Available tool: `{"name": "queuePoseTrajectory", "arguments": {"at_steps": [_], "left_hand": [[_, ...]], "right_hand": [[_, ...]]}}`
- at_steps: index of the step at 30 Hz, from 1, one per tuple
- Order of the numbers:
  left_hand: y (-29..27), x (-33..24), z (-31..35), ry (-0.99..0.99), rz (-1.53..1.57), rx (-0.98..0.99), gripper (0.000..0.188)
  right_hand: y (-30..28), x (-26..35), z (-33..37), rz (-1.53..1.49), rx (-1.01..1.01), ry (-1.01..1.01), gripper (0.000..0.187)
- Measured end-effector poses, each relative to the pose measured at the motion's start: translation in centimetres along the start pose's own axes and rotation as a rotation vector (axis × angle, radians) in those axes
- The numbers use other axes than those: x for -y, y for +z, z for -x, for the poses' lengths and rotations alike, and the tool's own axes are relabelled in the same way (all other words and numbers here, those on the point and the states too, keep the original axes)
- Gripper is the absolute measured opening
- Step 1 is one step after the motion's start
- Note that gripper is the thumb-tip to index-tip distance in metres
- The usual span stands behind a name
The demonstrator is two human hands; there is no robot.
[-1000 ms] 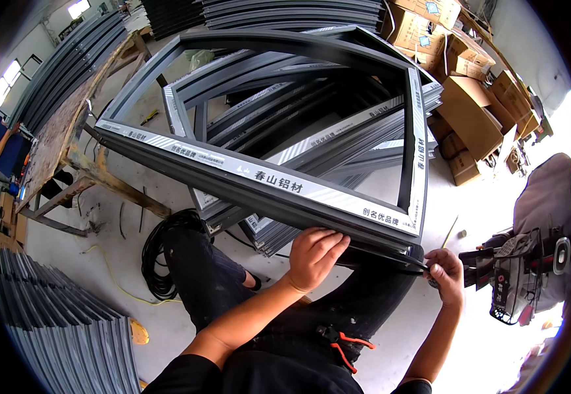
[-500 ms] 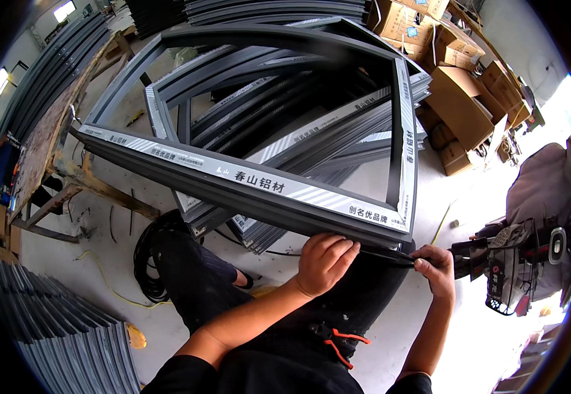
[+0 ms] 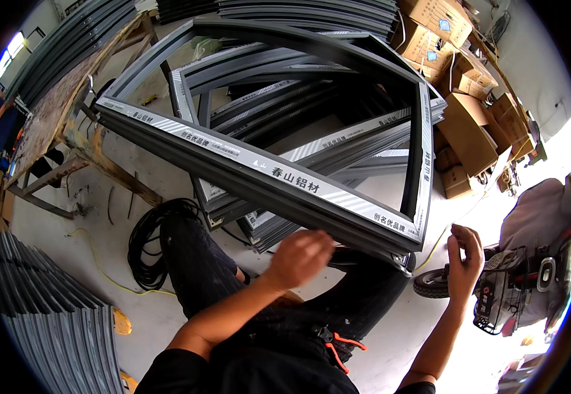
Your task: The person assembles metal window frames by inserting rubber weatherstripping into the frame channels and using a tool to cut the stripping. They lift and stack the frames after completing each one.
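A dark grey window-type frame [image 3: 239, 157] with printed white protective film lies tilted across a stack of similar frames [image 3: 357, 134]. Close under its near edge is my left hand [image 3: 300, 259], smeared by motion, so its finger grip is unclear. My right hand [image 3: 464, 261] is raised to the right of the frame's near corner, fingers loosely bent and apart, holding nothing I can see. A dark strip-like curve [image 3: 346, 257] shows beside my left hand, over my thigh. Cutting pliers [image 3: 339, 348] with orange handles rest at my lap.
A coil of black strip [image 3: 146, 253] lies by my knee. A worn workbench [image 3: 68, 105] stands left, and stacked grey profiles [image 3: 55, 328] lie lower left. Cardboard boxes [image 3: 472, 121] fill the far right; a scooter [image 3: 528, 262] stands at right. A yellow cord [image 3: 101, 266] crosses the floor.
My hands have moved apart: the right has let go of the black strip and risen to the right, the left has shifted left. The view has shifted slightly.
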State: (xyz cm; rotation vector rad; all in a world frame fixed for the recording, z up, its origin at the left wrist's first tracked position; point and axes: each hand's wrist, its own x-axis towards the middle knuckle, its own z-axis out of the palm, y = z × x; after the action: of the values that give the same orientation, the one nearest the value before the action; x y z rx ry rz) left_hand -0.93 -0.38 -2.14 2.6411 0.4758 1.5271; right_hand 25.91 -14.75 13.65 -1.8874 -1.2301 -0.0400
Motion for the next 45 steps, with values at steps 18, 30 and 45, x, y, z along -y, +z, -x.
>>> {"name": "queuePoseTrajectory", "arguments": {"at_steps": [18,30,45], "left_hand": [[-4.3,3.7,-9.1,-0.825,-0.234,-0.275,0.067],[-6.7,17.9,-9.8,-0.683,-0.127,-0.223,0.031],[-11.8,4.4,1.5,-1.393,0.904,-0.294,0.034]], "right_hand": [[8.0,4.2,-3.2,0.022,0.397,-0.531,0.029],[16.2,16.2,2.0,0.264,0.260,-0.342,0.033],[19.1,18.6,1.5,0.228,0.323,-0.573,0.026]]}}
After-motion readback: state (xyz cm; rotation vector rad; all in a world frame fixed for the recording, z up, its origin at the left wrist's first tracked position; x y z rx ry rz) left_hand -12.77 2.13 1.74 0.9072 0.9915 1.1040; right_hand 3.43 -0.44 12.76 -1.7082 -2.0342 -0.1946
